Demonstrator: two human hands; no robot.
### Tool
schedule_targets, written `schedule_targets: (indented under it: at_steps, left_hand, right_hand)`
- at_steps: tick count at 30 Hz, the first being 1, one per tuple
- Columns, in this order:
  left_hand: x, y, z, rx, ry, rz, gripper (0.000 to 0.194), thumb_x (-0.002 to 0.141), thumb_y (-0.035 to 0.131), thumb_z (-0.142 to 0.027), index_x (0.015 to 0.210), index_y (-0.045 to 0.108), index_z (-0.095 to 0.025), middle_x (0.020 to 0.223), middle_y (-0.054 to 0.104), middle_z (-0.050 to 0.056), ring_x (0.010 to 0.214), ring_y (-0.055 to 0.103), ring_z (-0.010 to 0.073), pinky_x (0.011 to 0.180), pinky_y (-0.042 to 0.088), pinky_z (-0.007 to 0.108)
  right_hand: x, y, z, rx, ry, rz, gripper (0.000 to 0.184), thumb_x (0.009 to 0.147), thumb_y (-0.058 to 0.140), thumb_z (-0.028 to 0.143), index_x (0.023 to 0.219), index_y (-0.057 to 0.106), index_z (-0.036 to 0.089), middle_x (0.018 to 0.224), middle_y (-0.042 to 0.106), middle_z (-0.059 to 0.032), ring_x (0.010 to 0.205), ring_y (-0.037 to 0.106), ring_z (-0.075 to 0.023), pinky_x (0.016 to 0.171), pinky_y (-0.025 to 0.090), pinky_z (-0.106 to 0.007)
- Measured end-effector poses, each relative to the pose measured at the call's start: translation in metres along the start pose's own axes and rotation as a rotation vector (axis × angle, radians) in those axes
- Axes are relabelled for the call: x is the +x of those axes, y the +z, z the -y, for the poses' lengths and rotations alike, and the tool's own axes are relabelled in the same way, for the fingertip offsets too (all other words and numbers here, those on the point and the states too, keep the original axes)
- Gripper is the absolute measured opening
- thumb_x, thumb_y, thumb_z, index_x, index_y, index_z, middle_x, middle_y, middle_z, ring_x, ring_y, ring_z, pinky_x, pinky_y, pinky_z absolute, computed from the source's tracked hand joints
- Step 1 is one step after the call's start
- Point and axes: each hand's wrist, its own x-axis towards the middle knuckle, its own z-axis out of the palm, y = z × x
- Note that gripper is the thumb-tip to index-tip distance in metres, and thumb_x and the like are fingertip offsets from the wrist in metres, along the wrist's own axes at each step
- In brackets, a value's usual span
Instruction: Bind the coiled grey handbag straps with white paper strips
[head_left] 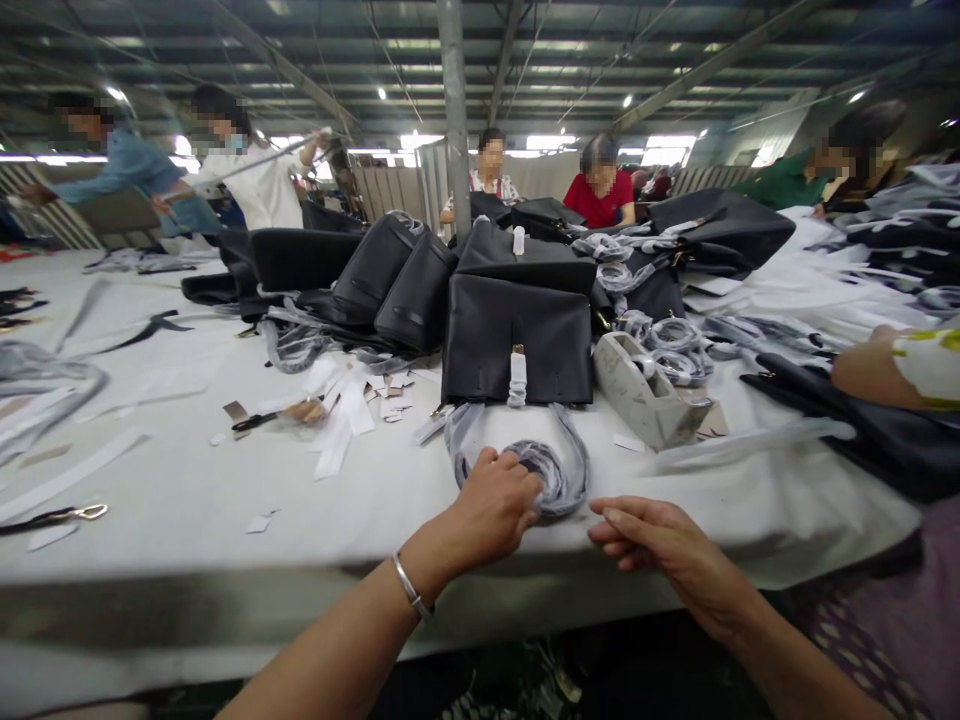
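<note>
A black handbag stands before me, its clasp wrapped in white padding. Its plastic-wrapped handle droops onto the table toward me. Inside that loop lies a coiled shoulder strap, also in clear plastic. My left hand, with a silver bangle at the wrist, is closed on the near left side of this coil; its fingertips are partly hidden. Just right of the coil and apart from it, my right hand has thumb and fingers pressed together. Whether anything small is between them cannot be made out.
A grey tape dispenser stands right of the bag. More black bags are heaped behind and left. Paper scraps and a strap with a metal hook lie leftward. A co-worker's arm reaches in at right; other people work beyond.
</note>
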Motion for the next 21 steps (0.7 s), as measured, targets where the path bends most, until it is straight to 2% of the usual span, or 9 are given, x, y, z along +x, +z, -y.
schedule_targets:
  at_steps: [3, 8, 11, 13, 14, 16, 18, 21]
  left_hand:
    - [-0.001, 0.004, -0.001, 0.026, 0.035, 0.01, 0.016, 0.083, 0.064, -0.022, 0.098, 0.064, -0.018, 0.09, 0.065, 0.006, 0.096, 0.053, 0.0252, 0.097, 0.031, 0.045]
    - [-0.012, 0.017, 0.007, 0.004, 0.027, -0.084, 0.035, 0.087, 0.064, -0.028, 0.121, 0.058, -0.025, 0.109, 0.065, 0.003, 0.119, 0.045, 0.028, 0.112, 0.012, 0.056]
    - [-0.02, 0.019, 0.01, -0.05, 0.033, -0.135, 0.061, 0.077, 0.075, -0.038, 0.13, 0.051, -0.019, 0.126, 0.058, 0.01, 0.125, 0.041, 0.0323, 0.111, 0.023, 0.054]
    - [-0.023, 0.016, 0.011, -0.146, 0.058, -0.229, 0.071, 0.072, 0.079, -0.041, 0.13, 0.05, -0.013, 0.126, 0.058, 0.013, 0.122, 0.044, 0.0317, 0.107, 0.033, 0.048]
    - [-0.025, 0.014, 0.013, -0.196, 0.068, -0.306, 0.065, 0.074, 0.078, -0.04, 0.127, 0.052, -0.013, 0.123, 0.06, 0.013, 0.12, 0.046, 0.03, 0.105, 0.036, 0.046]
    - [-0.029, 0.01, 0.019, -0.256, 0.048, -0.516, 0.039, 0.084, 0.069, -0.033, 0.116, 0.058, -0.015, 0.113, 0.064, 0.01, 0.114, 0.05, 0.0263, 0.103, 0.038, 0.043]
    - [-0.032, 0.006, 0.028, -0.248, -0.031, -0.697, 0.019, 0.09, 0.06, -0.028, 0.106, 0.061, -0.016, 0.104, 0.066, 0.008, 0.107, 0.053, 0.0242, 0.099, 0.041, 0.043]
    - [-0.036, 0.004, 0.041, -0.177, -0.16, -0.803, 0.014, 0.092, 0.057, -0.027, 0.099, 0.062, -0.016, 0.097, 0.066, 0.008, 0.103, 0.055, 0.0243, 0.096, 0.043, 0.044]
  right_hand:
    - [-0.003, -0.014, 0.008, -0.18, -0.132, -0.097, 0.058, 0.063, 0.076, 0.056, 0.1, 0.069, 0.012, 0.084, 0.073, -0.0109, 0.069, 0.061, -0.0172, 0.065, 0.047, -0.029]
    - [0.016, 0.002, 0.019, -0.39, -0.409, -0.137, 0.045, 0.077, 0.065, 0.052, 0.101, 0.067, 0.014, 0.088, 0.072, -0.009, 0.078, 0.064, -0.0207, 0.073, 0.05, -0.033]
    - [0.029, 0.017, 0.015, -0.65, -0.694, -0.149, 0.029, 0.085, 0.058, 0.04, 0.101, 0.068, 0.017, 0.098, 0.071, -0.0082, 0.091, 0.064, -0.023, 0.085, 0.049, -0.039]
    - [0.033, 0.027, 0.009, -0.855, -0.907, -0.11, 0.025, 0.089, 0.054, 0.032, 0.103, 0.068, 0.018, 0.105, 0.07, -0.0083, 0.1, 0.062, -0.0238, 0.093, 0.047, -0.041]
    - [0.034, 0.033, 0.006, -0.958, -0.987, -0.086, 0.025, 0.09, 0.053, 0.031, 0.106, 0.068, 0.018, 0.108, 0.07, -0.0085, 0.103, 0.061, -0.0244, 0.095, 0.046, -0.042]
    - [0.036, 0.044, -0.002, -1.159, -1.091, -0.089, 0.03, 0.091, 0.054, 0.031, 0.115, 0.064, 0.016, 0.118, 0.067, -0.0102, 0.112, 0.057, -0.0271, 0.1, 0.043, -0.045]
    - [0.04, 0.055, -0.012, -1.327, -1.144, -0.159, 0.049, 0.089, 0.059, 0.039, 0.13, 0.055, 0.011, 0.135, 0.055, -0.0149, 0.127, 0.047, -0.0318, 0.106, 0.038, -0.049]
    - [0.05, 0.067, -0.028, -1.451, -1.128, -0.271, 0.08, 0.084, 0.064, 0.05, 0.142, 0.039, 0.001, 0.149, 0.036, -0.0228, 0.14, 0.029, -0.0359, 0.112, 0.032, -0.05]
